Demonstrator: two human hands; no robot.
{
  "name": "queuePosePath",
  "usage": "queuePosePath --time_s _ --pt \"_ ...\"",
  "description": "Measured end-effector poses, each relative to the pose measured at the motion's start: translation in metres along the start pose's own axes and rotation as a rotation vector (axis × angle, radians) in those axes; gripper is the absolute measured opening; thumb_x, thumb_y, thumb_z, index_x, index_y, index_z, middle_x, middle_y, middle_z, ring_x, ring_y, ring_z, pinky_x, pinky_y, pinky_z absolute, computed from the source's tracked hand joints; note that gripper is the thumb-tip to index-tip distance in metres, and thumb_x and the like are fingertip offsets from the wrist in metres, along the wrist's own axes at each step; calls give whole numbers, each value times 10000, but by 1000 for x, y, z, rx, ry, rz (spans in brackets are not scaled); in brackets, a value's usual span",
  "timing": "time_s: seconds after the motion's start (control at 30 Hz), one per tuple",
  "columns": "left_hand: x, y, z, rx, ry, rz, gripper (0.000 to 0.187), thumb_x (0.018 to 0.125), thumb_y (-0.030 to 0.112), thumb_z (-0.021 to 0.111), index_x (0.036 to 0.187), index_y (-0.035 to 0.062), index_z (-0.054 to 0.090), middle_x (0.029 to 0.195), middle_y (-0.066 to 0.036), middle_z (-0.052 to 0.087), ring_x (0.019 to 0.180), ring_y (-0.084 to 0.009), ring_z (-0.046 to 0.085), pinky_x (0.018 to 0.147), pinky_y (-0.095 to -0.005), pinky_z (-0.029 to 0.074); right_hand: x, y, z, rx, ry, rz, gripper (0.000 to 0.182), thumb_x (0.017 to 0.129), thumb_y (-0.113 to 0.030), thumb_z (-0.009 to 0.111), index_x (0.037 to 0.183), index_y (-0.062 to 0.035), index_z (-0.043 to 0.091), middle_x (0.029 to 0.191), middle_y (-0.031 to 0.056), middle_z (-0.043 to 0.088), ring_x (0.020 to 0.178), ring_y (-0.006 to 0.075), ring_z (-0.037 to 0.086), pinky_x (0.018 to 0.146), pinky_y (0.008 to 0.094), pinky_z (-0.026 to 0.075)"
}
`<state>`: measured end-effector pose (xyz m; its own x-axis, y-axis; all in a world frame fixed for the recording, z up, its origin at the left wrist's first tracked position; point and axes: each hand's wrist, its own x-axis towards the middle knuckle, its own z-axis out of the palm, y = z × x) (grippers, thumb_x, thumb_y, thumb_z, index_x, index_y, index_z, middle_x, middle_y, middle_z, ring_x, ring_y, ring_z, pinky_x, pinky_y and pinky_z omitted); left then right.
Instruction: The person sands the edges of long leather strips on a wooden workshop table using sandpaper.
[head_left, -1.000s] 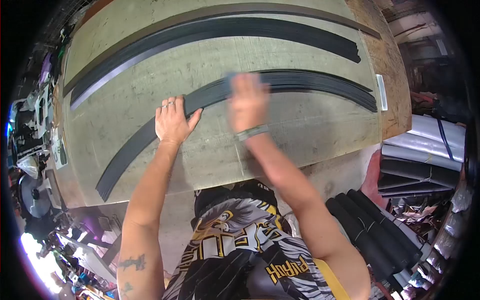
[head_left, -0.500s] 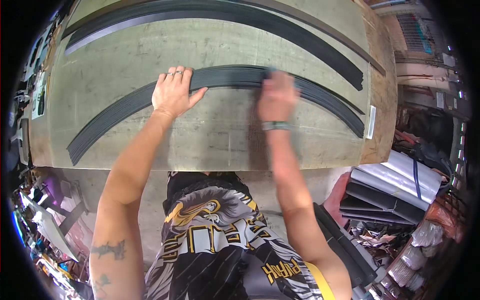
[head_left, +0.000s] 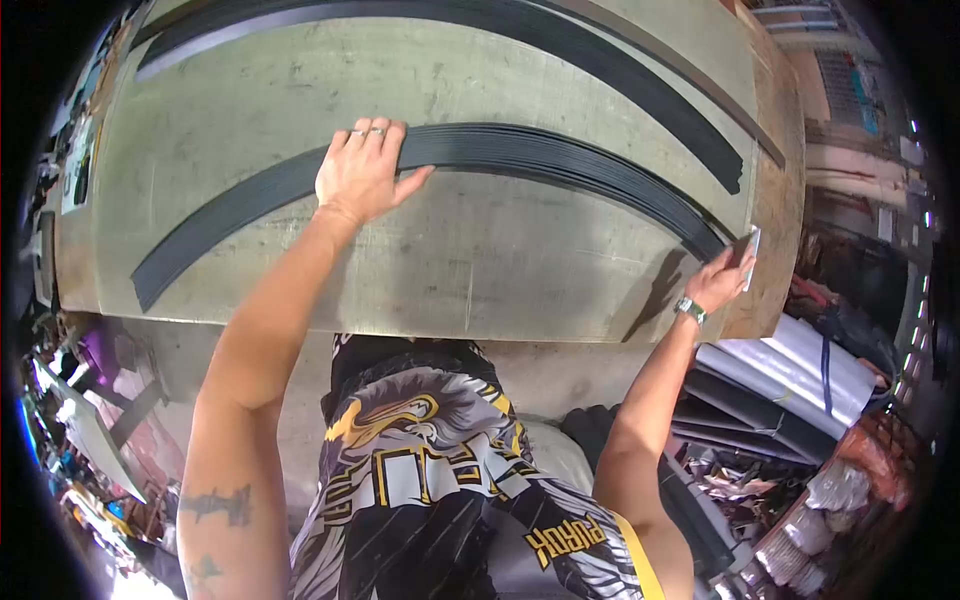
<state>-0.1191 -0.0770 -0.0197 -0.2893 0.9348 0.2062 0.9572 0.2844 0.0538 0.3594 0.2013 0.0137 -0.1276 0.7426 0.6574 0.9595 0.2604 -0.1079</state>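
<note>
A bundle of thin dark strips [head_left: 490, 148] lies on the worktable [head_left: 420, 260], looking curved like an arch. My left hand [head_left: 362, 172] rests over the bundle left of its middle, fingers across the top edge and thumb along the lower edge, wrapped round it. At the bundle's right end is my right hand [head_left: 716, 278], its fingers against the strip ends, beside a small white piece [head_left: 753, 258] that it partly covers. Whether the fingers grip the strips or that piece is unclear.
Farther back on the table lies another bundle of dark strips [head_left: 600, 70], with a long brown bar [head_left: 690, 75] behind it. Silvery rolls [head_left: 800, 370] and dark rolls stand below the table's right edge. Cluttered items fill the floor at left and right.
My right hand has moved right from near the bundle's middle to its right end. My left hand has shifted slightly right in view and stays on the bundle. The view has shifted slightly.
</note>
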Motion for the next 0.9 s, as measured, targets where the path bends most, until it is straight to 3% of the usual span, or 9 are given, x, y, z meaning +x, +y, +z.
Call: queuePosePath --time_s 0.13,0.33,0.5,0.63,0.67,0.73,0.77,0.87,0.9 --pt "2 -1 1 12 15 -6 645 919 599 689 1291 76 624 1202 -110 665 1116 -295 629 929 -423 494 -18 -33 35 150 -268 -239 377 1007 -215 683 1378 -142 675 1451 153 657 1421 379 541 1154 609 392" --pt "1 6 -2 45 -17 -15 662 920 606 692 1306 73 617 1198 -110 660 1146 -305 619 951 -423 485 -108 -257 14 718 -438 -441 494 886 -128 634 1376 -83 675 1483 102 650 1461 321 532 1250 589 312" --pt "3 4 1 34 -9 -6 640 917 594 703 1289 80 624 1177 -111 663 1110 -296 626 924 -417 486 -57 -118 30 351 -359 -607 563 776 47 643 1308 -121 720 1385 82 711 1345 305 625 1172 631 364" --pt "1 1 3 16 -13 -20 651 924 609 682 1289 73 624 1198 -106 666 1129 -284 627 937 -412 488 -6 -43 15 -22 -489 110 375 1053 -252 556 1362 -123 725 1258 154 744 1168 303 704 1076 593 423" --pt "2 2 1 18 -37 -23 662 927 619 671 1293 70 623 1215 -106 665 1145 -278 625 951 -409 487 -15 -51 24 -106 -501 64 390 1066 -278 548 1366 -95 715 1272 159 739 1182 309 702 1111 605 405" --pt "-3 4 2 8 -36 -25 667 921 618 677 1297 69 621 1213 -106 666 1143 -281 628 951 -410 489 -43 -108 39 -20 -392 -122 395 1060 -293 577 1335 -33 694 1340 184 700 1303 364 637 1188 644 347" --pt "0 2 2 15 -25 -25 670 919 617 680 1298 68 620 1212 -106 667 1142 -282 629 951 -410 490 -63 -165 26 66 -220 -412 339 1020 -230 640 1295 -37 688 1379 207 661 1386 420 557 1180 669 340" --pt "0 1 1 0 -3 -18 647 903 578 713 1303 77 624 1213 -111 666 1135 -300 626 941 -423 488 -121 -288 -16 658 -475 -499 679 703 -140 798 1355 -44 637 1485 156 607 1454 395 509 1237 671 284" --pt "0 2 0 22 -9 -11 658 901 581 712 1313 77 619 1228 -113 662 1144 -301 623 951 -425 485 -130 -307 -29 748 -552 -579 585 787 -146 772 1353 -47 660 1467 141 623 1488 348 484 1256 658 253"
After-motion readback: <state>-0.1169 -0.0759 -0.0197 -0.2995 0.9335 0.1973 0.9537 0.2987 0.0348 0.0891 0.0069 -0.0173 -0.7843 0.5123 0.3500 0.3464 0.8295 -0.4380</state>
